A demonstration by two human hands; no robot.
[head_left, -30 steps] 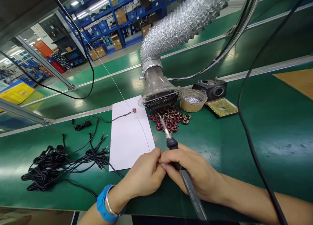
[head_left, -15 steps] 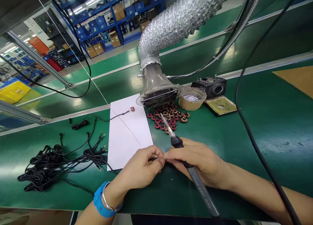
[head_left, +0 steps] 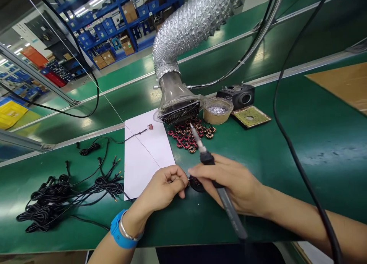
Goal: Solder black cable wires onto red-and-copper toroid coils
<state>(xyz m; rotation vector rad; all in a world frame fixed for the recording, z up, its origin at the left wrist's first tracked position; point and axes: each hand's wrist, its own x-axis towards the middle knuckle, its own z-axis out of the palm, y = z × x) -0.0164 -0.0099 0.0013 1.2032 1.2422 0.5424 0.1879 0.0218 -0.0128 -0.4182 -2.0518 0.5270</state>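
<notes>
My left hand [head_left: 166, 188], with a blue band and a metal bangle at its wrist, is closed in a pinch. A black cable [head_left: 129, 198] runs from the left in under this hand, and a thin bare wire end shows at the fingertips. My right hand [head_left: 232, 182] grips a soldering iron [head_left: 229, 208], its tip pointing away toward the coils. Below the right fingertips is a round black piece [head_left: 196, 183] with reddish marks, partly hidden by the fingers. Both hands' fingertips almost meet. Wound ring coils [head_left: 190, 136] lie heaped beyond them.
White paper [head_left: 146, 153] carries a cable with a coil [head_left: 150, 127] at its end. Bundled black cables [head_left: 46, 203] lie left. A fume extractor hood [head_left: 179, 103] hangs over the coils, near a round tub [head_left: 218, 111], a black stand [head_left: 243, 96] and a yellow sponge [head_left: 251, 117].
My fingertips have drawn slightly apart, and the round black piece now shows by my right fingers. The soldering iron has tilted a little more upright. The whole view has shifted slightly.
</notes>
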